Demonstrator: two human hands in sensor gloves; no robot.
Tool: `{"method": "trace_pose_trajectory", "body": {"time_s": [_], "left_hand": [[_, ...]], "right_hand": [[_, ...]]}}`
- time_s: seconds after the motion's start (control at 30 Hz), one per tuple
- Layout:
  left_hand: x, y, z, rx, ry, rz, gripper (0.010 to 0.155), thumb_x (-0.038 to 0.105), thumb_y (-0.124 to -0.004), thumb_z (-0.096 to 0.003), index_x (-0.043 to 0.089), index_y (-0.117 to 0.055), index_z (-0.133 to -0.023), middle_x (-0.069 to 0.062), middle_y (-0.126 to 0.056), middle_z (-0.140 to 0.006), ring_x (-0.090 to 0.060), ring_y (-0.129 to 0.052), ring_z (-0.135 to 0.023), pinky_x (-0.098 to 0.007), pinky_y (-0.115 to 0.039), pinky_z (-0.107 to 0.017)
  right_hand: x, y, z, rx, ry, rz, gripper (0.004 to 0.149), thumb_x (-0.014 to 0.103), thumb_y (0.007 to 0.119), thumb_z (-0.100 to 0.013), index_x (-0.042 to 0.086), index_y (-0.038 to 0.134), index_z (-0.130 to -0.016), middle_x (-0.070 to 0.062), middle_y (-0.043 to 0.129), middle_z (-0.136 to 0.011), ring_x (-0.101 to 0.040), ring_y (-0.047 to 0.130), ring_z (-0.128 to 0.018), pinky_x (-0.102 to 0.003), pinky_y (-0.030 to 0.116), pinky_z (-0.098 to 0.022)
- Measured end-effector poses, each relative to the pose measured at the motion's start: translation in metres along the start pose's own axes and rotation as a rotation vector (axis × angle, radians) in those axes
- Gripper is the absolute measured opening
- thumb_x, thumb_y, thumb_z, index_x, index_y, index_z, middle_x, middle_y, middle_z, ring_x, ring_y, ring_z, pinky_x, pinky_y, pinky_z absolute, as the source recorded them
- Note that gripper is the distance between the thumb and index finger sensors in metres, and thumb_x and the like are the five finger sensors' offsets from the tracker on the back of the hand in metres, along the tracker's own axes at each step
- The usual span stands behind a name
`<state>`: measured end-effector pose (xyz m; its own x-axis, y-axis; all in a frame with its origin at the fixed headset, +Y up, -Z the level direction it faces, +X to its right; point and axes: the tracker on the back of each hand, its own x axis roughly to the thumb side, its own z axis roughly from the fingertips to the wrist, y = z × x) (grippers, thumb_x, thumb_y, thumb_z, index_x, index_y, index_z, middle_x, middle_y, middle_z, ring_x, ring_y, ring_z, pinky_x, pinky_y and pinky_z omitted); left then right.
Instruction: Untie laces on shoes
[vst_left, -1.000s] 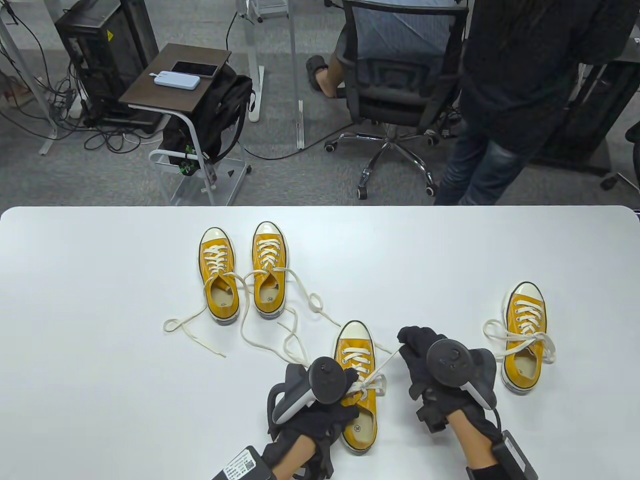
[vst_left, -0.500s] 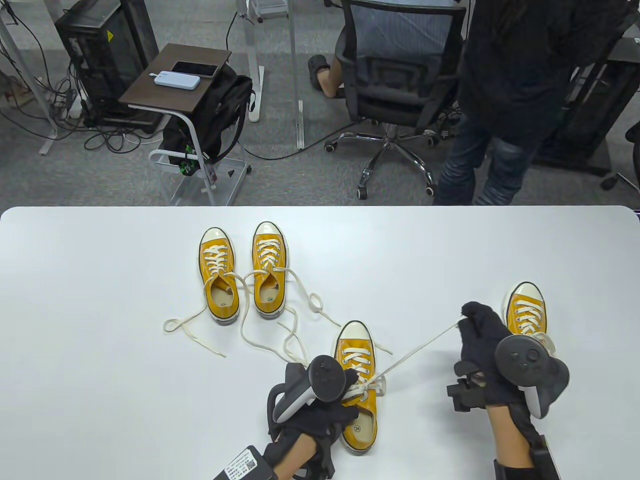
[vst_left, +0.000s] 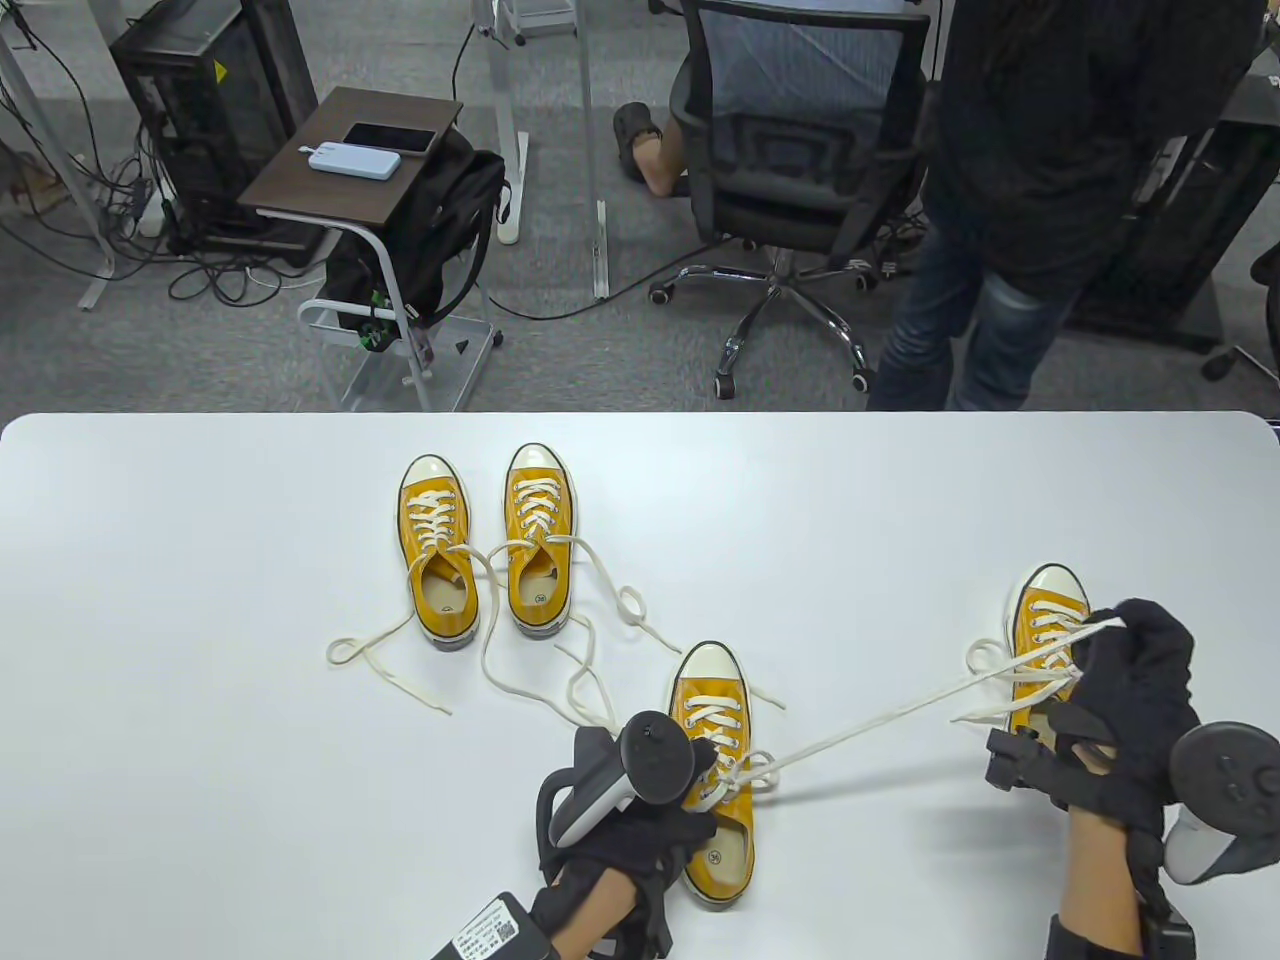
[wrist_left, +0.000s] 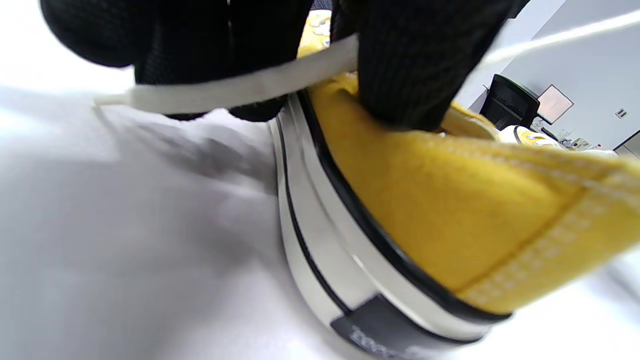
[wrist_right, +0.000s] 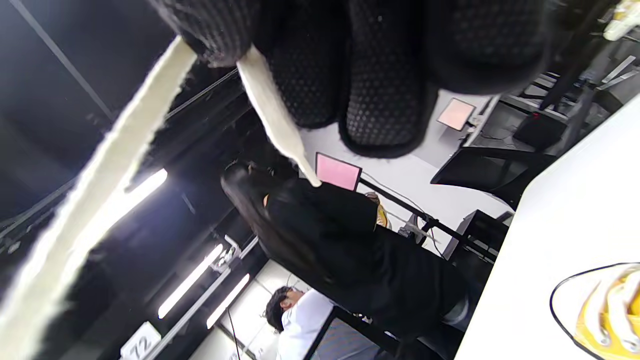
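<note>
Taut lace (vst_left: 880, 715) spans btwn near shoe (vst_left: 715, 770) & right hand (vst_left: 1135, 690), barring that lane. Loose laces (vst_left: 560, 660) sprawl around far pair (vst_left: 490, 545). Bare table (vst_left: 200, 800) at left & far right corner offers room.

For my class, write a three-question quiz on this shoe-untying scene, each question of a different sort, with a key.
1. True or false: the right hand pinches a lace that runs across the table to the near shoe.
2. Multiple choice: how many yellow shoes are on the table? A two; B three; C four.
3. Fill in: the left hand rests at the near shoe's ____ side, seen from the table view.

Key
1. True: the lace stretches from the hand's fingers to the near shoe.
2. C: a pair at the back, the near shoe and a far right shoe.
3. Left.
</note>
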<state>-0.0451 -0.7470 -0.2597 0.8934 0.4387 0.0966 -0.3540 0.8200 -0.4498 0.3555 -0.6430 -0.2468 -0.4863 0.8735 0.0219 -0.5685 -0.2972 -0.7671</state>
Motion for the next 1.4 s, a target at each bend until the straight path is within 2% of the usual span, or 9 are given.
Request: {"method": "trace_pose_trajectory", "body": {"time_s": [0.2,0.33,0.47,0.77,0.9,1.03,1.13,1.27,1.4], "left_hand": [[0.001,0.0,0.0,0.001,0.0,-0.003,0.072,0.051,-0.083,-0.0456,0.043,-0.049,-0.109,-0.013,-0.082,-0.097,-0.043,-0.088,-0.077,-0.051,-0.079,-0.052],[0.0,0.0,0.0,0.009,-0.004,0.002,0.072,0.05,-0.084,-0.0455,0.043,-0.051,-0.109,-0.013,-0.082,-0.097,-0.043,-0.088,-0.077,-0.051,-0.079,-0.051],[0.001,0.0,0.0,0.014,-0.006,-0.007,0.071,0.05,-0.083,-0.0455,0.042,-0.051,-0.109,-0.013,-0.083,-0.097,-0.043,-0.088,-0.077,-0.051,-0.079,-0.051],[-0.001,-0.001,0.0,0.015,-0.016,0.004,0.071,0.051,-0.083,-0.0456,0.042,-0.051,-0.109,-0.013,-0.083,-0.096,-0.043,-0.088,-0.077,-0.051,-0.079,-0.051],[-0.001,-0.001,0.0,0.016,-0.02,0.008,0.071,0.051,-0.083,-0.0455,0.042,-0.052,-0.109,-0.013,-0.083,-0.096,-0.043,-0.088,-0.077,-0.051,-0.079,-0.051],[-0.002,-0.001,0.0,0.019,-0.024,0.008,0.071,0.051,-0.083,-0.0454,0.041,-0.052,-0.109,-0.014,-0.083,-0.096,-0.043,-0.088,-0.077,-0.051,-0.079,-0.051],[-0.002,-0.001,0.0,0.026,-0.03,0.008,0.071,0.051,-0.083,-0.0451,0.041,-0.053,-0.109,-0.014,-0.084,-0.095,-0.042,-0.088,-0.076,-0.051,-0.079,-0.051],[-0.003,0.0,0.0,0.02,-0.032,0.022,0.071,0.051,-0.083,-0.0452,0.041,-0.053,-0.109,-0.014,-0.084,-0.095,-0.043,-0.088,-0.077,-0.051,-0.079,-0.051],[-0.004,0.0,0.0,0.024,-0.04,0.025,0.071,0.052,-0.082,-0.0451,0.039,-0.054,-0.109,-0.014,-0.084,-0.095,-0.043,-0.088,-0.077,-0.052,-0.079,-0.051]], "right_hand": [[-0.004,-0.003,-0.001,-0.015,-0.001,0.041,0.038,0.035,0.07,-0.049,0.029,0.064,-0.085,-0.011,0.085,-0.081,-0.034,0.096,-0.057,-0.048,0.082,-0.039],[-0.001,0.015,-0.001,0.22,-0.005,0.035,0.038,0.031,0.081,-0.046,0.022,0.076,-0.082,-0.016,0.093,-0.073,-0.039,0.098,-0.05,-0.052,0.08,-0.034],[-0.006,0.053,0.008,0.637,-0.005,0.275,0.038,0.032,0.089,-0.042,0.021,0.083,-0.078,-0.013,0.099,-0.066,-0.037,0.1,-0.045,-0.05,0.082,-0.031],[-0.028,0.123,0.047,0.961,-0.018,0.652,0.038,0.03,0.095,-0.038,0.018,0.089,-0.074,-0.014,0.102,-0.061,-0.037,0.102,-0.042,-0.051,0.083,-0.029],[-0.039,0.134,0.054,1.009,-0.001,0.737,0.039,0.026,0.093,-0.04,0.016,0.09,-0.078,-0.016,0.101,-0.066,-0.038,0.101,-0.044,-0.052,0.082,-0.03],[-0.031,0.125,0.05,0.907,-0.036,0.758,0.045,0.027,0.091,-0.041,0.015,0.087,-0.084,-0.02,0.098,-0.074,-0.041,0.1,-0.05,-0.054,0.081,-0.033],[-0.014,0.119,0.054,0.875,-0.098,0.704,0.042,0.035,0.09,-0.042,0.016,0.088,-0.079,-0.02,0.098,-0.072,-0.041,0.1,-0.049,-0.054,0.081,-0.033],[0.012,0.131,0.084,1.134,-0.161,0.558,0.043,0.046,0.085,-0.043,0.016,0.092,-0.073,-0.019,0.101,-0.065,-0.042,0.1,-0.046,-0.054,0.081,-0.031],[0.029,0.154,0.135,1.372,-0.295,0.645,0.047,0.054,0.083,-0.042,0.017,0.094,-0.069,-0.016,0.103,-0.06,-0.041,0.102,-0.045,-0.053,0.082,-0.03]]}}
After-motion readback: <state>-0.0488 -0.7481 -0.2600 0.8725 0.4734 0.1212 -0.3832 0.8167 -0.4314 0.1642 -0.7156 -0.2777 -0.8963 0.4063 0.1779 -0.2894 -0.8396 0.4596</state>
